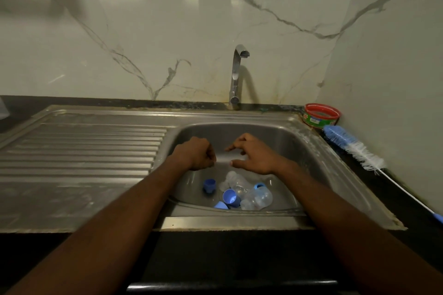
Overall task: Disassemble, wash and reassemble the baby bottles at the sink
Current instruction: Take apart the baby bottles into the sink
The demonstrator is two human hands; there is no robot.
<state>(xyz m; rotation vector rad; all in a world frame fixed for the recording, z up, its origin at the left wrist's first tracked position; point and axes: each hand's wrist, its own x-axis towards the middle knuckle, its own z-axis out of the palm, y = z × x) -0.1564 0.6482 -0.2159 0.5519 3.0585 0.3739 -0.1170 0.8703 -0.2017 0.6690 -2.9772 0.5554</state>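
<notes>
We hold both hands over the stainless steel sink basin (282,136), gripping nothing: our left hand (195,154) curled into a fist, our right hand (251,154) with fingers loosely spread. Below, two clear plastic baby bottles (249,190) lie on their sides, long axes running diagonally, among blue plastic caps (230,197).

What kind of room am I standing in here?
Most likely a home kitchen: a stainless steel sink with a ribbed drainboard, a tap against a marble-look backsplash, and a bottle brush lying on the dark counter.
</notes>
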